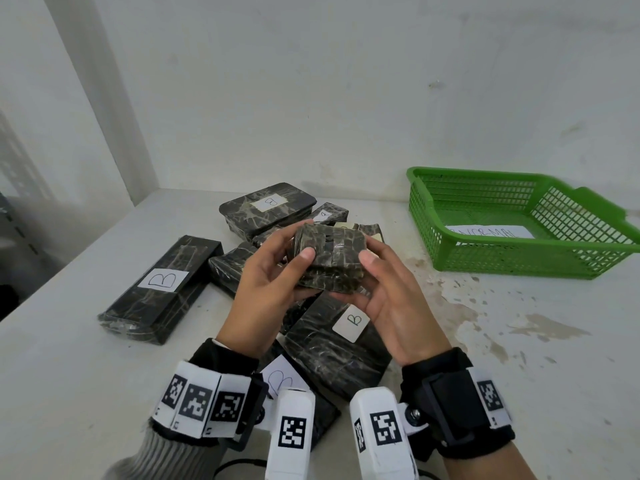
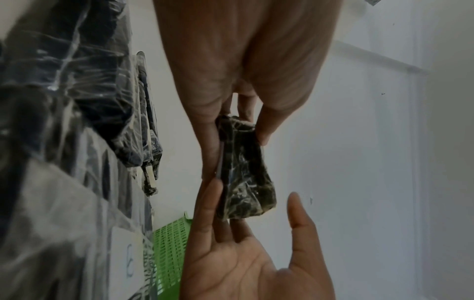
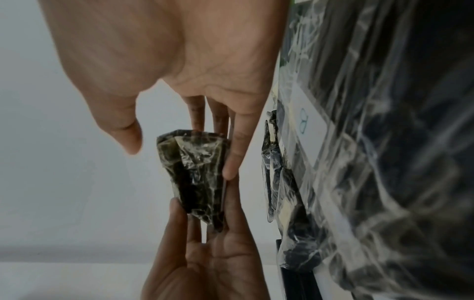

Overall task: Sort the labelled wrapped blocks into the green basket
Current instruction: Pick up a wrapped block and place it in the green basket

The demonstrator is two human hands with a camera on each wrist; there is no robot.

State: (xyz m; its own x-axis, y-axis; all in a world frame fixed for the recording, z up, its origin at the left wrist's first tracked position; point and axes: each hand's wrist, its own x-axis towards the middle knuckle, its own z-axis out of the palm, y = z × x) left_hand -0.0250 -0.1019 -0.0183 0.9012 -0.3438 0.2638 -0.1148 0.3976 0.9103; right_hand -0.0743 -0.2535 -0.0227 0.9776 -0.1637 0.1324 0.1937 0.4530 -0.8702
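A small wrapped block point(image 1: 329, 261), dark under crinkled clear film, is held in the air above the pile, between both hands. No label shows on its visible faces. The left hand point(image 1: 273, 282) grips it from the left, thumb on the upper face and fingers beneath; the right hand point(image 1: 384, 292) supports it from the right, fingers under the block. In the head view the right thumb appears to press the top edge; in the wrist views it stands clear of the film, so its contact cannot be told.

Beneath the hands, further wrapped blocks lie on the white table point(image 1: 86, 358): a long block labelled B point(image 1: 162, 289) to the left, a wide block with a B label point(image 1: 341, 344) just below the hands, and a flat block point(image 1: 268, 207) behind, label facing away.

The green basket point(image 1: 519, 252) sits well to the right near the wall. A paper sheet point(image 1: 490, 232) with handwriting lies on its floor.
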